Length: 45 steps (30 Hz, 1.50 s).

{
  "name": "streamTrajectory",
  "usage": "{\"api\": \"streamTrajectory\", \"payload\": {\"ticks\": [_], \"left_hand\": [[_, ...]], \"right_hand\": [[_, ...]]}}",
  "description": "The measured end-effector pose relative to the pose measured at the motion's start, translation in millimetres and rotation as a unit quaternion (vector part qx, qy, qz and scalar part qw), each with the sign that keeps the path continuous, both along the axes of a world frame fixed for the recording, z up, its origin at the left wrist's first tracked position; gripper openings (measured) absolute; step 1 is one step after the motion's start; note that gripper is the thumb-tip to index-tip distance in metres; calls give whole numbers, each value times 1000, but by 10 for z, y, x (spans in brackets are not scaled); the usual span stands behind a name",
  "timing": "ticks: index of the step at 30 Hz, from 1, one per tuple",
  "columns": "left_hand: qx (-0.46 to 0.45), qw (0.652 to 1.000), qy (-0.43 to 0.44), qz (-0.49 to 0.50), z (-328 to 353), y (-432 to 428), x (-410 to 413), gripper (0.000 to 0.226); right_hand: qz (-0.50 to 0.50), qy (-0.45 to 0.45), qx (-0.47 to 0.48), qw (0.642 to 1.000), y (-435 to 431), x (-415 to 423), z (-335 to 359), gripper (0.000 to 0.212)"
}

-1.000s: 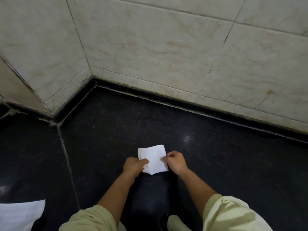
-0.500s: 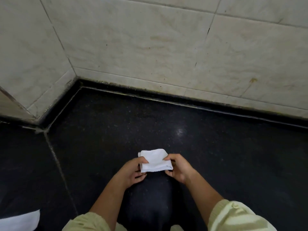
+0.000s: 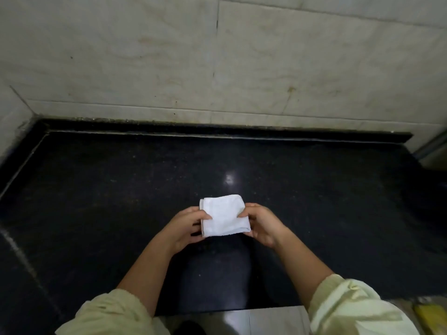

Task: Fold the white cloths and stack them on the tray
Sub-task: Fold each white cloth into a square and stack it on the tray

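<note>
Folded white cloth (image 3: 225, 215) pinched at both side edges, held over the black table (image 3: 314, 189).
The left hand (image 3: 183, 228) is clamped on the cloth's left edge and the right hand (image 3: 262, 224) on its right edge, thumbs on top, fingers (image 3: 193, 234) curled beneath. The cloth is judged light, soft and limp, neither slippery nor fragile. Its layers are likely to slide apart unless both edges, or the folded spine, are gripped through all layers. Contact between cloth and table cannot be confirmed. The table is dark, polished and speckled, with a glare spot beyond the cloth. Pale marbled wall tiles (image 3: 217, 68) are seen further beyond it. A yellow object (image 3: 430, 315) is seen well to the cloth's right, nearer the camera. No tray is in view.
</note>
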State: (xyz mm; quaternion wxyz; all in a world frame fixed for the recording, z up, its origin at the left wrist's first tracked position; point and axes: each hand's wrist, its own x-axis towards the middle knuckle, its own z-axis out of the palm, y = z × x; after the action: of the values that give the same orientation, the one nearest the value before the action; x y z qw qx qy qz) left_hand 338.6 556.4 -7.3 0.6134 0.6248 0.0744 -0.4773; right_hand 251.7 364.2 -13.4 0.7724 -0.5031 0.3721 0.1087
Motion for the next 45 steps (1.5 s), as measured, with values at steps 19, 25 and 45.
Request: {"api": "streamTrajectory", "payload": {"ticks": [19, 25, 45], "left_hand": [[-65, 995, -45, -54, 525, -2746, -2056, 26], [-90, 984, -77, -136, 929, -3757, -2297, 29], [-191, 930, -153, -276, 2086, -7600, -2940, 17]], "right_hand": [[-120, -51, -118, 984, -2459, -2390, 790, 35], [-195, -78, -158, 965, -3299, -2891, 1140, 26], [-326, -137, -213, 911, -6617, -3964, 2335, 27]]}}
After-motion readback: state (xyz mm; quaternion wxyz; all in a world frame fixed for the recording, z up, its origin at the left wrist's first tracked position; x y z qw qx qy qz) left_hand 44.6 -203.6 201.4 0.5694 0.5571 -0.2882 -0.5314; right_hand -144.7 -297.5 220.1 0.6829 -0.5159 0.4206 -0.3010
